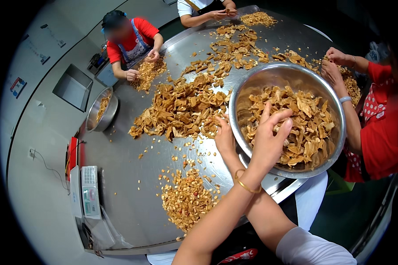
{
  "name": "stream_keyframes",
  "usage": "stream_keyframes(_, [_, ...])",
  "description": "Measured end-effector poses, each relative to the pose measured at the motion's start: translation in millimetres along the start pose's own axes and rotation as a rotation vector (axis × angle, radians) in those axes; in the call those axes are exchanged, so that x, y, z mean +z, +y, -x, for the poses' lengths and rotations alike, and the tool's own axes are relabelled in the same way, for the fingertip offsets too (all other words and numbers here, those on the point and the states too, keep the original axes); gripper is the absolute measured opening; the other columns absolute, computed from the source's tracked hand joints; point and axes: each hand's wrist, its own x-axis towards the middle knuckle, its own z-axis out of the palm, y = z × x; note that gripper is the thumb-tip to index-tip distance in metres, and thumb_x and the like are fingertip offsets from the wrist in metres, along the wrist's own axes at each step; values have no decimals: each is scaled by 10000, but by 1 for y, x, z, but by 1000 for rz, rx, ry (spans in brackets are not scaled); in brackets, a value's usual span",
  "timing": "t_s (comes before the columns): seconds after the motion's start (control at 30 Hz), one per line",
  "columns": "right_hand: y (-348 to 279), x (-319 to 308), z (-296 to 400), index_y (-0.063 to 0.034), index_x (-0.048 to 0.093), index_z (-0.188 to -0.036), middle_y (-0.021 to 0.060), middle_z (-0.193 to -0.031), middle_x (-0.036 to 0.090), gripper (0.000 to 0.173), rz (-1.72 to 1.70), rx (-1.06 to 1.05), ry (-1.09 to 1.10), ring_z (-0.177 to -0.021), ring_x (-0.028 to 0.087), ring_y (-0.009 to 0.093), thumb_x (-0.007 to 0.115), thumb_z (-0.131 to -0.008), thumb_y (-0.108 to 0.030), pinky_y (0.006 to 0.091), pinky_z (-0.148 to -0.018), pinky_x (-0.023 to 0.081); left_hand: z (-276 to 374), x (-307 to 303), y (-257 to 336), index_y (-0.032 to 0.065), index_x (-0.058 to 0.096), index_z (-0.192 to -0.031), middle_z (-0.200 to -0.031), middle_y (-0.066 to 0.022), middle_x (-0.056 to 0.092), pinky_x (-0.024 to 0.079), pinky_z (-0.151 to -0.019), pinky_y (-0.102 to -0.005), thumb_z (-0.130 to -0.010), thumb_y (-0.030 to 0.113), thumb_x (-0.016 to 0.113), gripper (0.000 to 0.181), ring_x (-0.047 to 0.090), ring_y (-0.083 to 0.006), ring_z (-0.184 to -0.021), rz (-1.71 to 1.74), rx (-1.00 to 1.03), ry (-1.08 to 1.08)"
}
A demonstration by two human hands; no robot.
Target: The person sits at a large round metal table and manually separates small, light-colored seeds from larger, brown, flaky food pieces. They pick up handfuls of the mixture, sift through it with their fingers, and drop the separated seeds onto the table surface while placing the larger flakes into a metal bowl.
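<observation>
My forearms cross, the left above the right. My left hand point(270, 137) is over a large round metal bowl point(240, 78), its fingers spread above brown, curled dried pieces point(305, 132) inside; nothing shows in its grasp. Outside the bowl's left wall is my right hand point(225, 137), its fingertips by a heap of similar pieces point(182, 106) on the metal table point(126, 185). The bowl partly hides that hand, so its grip is unclear. Nearer me lies a pile of peanuts mixed with small brown bits point(189, 198).
Co-workers stand at the far left, far side and right, their hands at piles. Along the left side are a smaller metal bowl point(103, 111), a digital scale point(90, 192) and a plastic bag point(114, 232). Loose peanuts lie scattered across the middle. The table's raised edge point(146, 248) runs before me.
</observation>
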Motion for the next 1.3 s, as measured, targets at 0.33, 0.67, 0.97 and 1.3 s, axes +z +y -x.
stream_keyframes(0.33, [29,5,9,-22,582,-879,66,-801,545,277,570,-450,-84,-753,483,227,539,-624,78,302,-718,407,25,-31,11,-54,376,-1157,-1205,-146,394,273,-928,-257,-806,155,503,428,354,-183,-1131,370,-11,-7])
stream_keyframes(0.67, [-23,18,38,-20,465,-1079,116,-1035,486,329,-1083,794,-733,-908,486,213,527,-758,-54,297,-720,431,152,-173,-32,-37,473,-1024,-938,-122,538,485,-587,-204,-789,31,490,245,553,-131,-694,401,-122,889])
stream_keyframes(0.97, [-34,33,83,-39,519,-1007,59,-902,544,244,-593,774,-925,-787,543,133,522,-792,-153,264,-642,478,175,-210,-47,-26,502,-933,-714,-35,529,445,-464,-167,-772,84,552,201,505,-63,-566,388,-175,865])
stream_keyframes(1.3, [-30,38,81,11,533,-970,70,-827,558,223,-369,509,-804,-665,530,90,546,-762,-66,187,-561,460,166,-203,-43,22,465,-904,-736,-41,536,509,-518,-223,-793,159,530,188,555,-121,-624,585,-252,825])
